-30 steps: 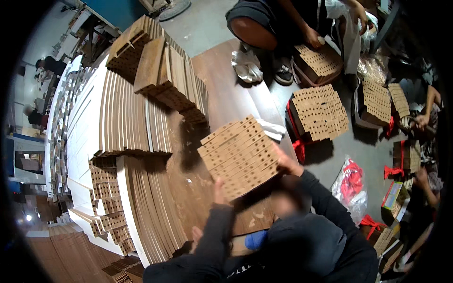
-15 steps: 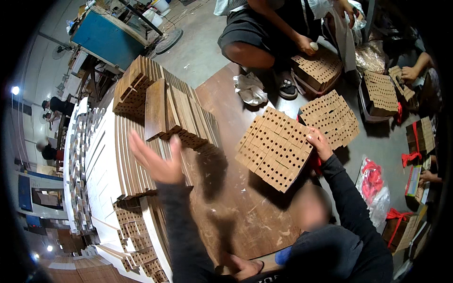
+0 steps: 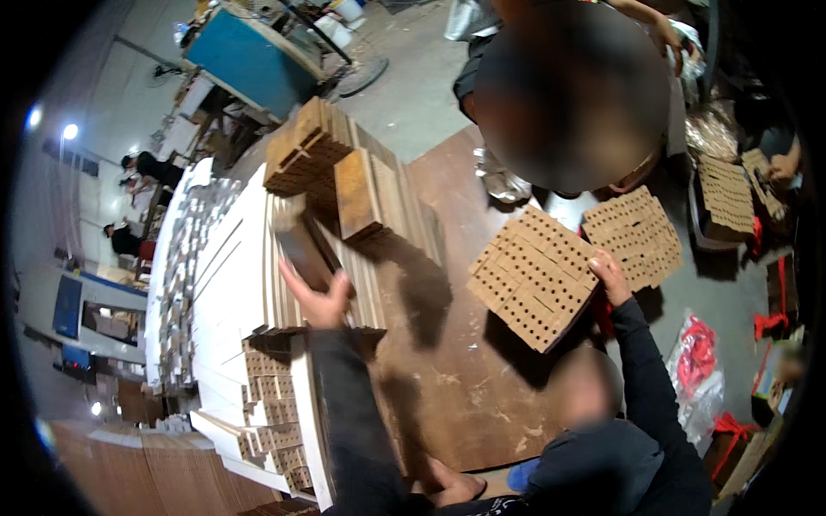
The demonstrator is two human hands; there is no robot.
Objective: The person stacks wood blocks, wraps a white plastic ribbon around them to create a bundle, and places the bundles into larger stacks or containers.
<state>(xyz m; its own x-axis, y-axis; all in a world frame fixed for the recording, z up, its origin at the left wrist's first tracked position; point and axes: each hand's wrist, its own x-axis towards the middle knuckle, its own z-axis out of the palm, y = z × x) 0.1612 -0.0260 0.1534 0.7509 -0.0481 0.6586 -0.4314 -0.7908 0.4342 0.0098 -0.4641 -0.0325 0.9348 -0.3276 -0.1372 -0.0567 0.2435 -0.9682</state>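
Note:
My left hand is at the row of stacked planks on the left, thumb and fingers on either side of the near end of a tilted dark brown wooden plank, which is smeared by motion. Behind it more brown planks stand on edge in a row, their lower faces partly in shadow. My right hand grips the right edge of a squarish bundle of light wooden blocks, whose upper face is covered with round drilled holes. A second holed bundle lies just beyond my right fingers.
The bundle rests over a brown board on the floor. White-faced planks line the left side. A co-worker sits at the top, largely blurred; another's hand is at far right. Red ribbon lies in a clear plastic bag.
The view has swung, shifting the scene rightward. My left hand has come down to the plank row, and a brown plank now tilts between its fingers. My right hand stays on the bundle.

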